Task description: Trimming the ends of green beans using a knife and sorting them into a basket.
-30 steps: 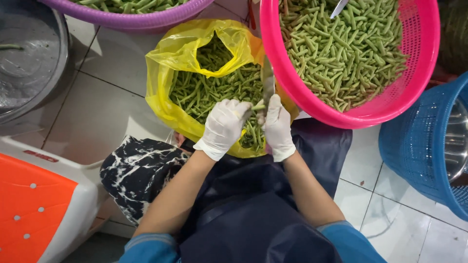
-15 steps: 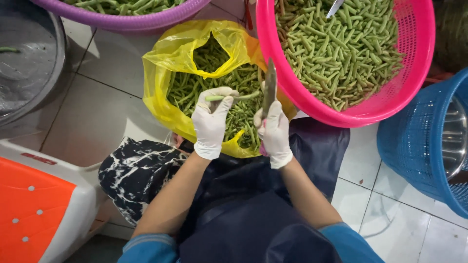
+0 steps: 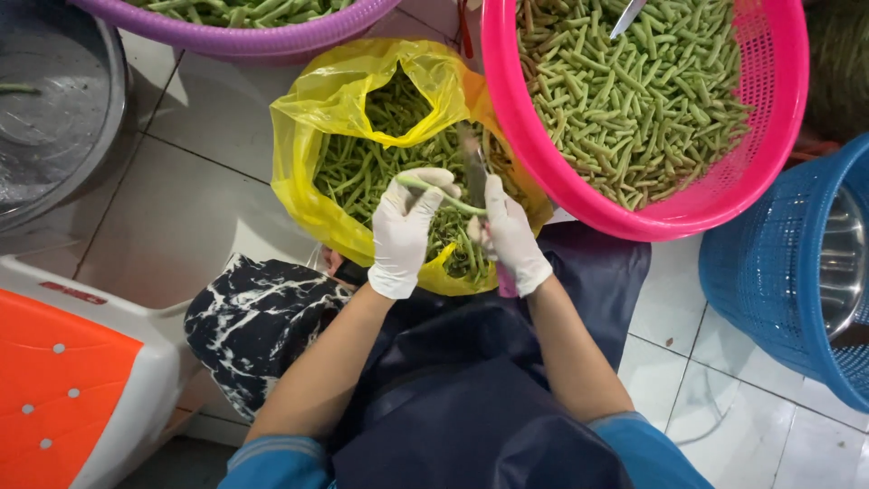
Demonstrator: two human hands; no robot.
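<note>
The pink basket (image 3: 769, 118) sits at the upper right, heaped with short green bean pieces, close enough to the person's right side that cut pieces could be dropped in without a long reach. A purple basket (image 3: 272, 32) of beans shows at the top edge, a blue basket (image 3: 778, 263) with a metal bowl inside stands at the right, and a steel basin (image 3: 63, 109) lies at the upper left on the tiled floor. An orange-and-white stool (image 3: 72, 380) is at the lower left.

Between the knees, just ahead of the dark apron (image 3: 471, 407), a yellow bag (image 3: 362, 91) stands open with its mouth folded back, so whole beans are easy to pick from directly under the hands.

Both hands wear white gloves and work over the bag. The left hand (image 3: 403, 231) is closed around one end of a single bean (image 3: 444, 195), pinching it between thumb and fingers and holding it level. The bean runs rightward from that grip, its free end reaching the right hand (image 3: 511, 235). The right hand is wrapped around a knife (image 3: 475, 172) with a pinkish handle showing below the fist; the blade, blurred, points upward and meets the bean beside the left fingers, apparently set to trim it.
</note>
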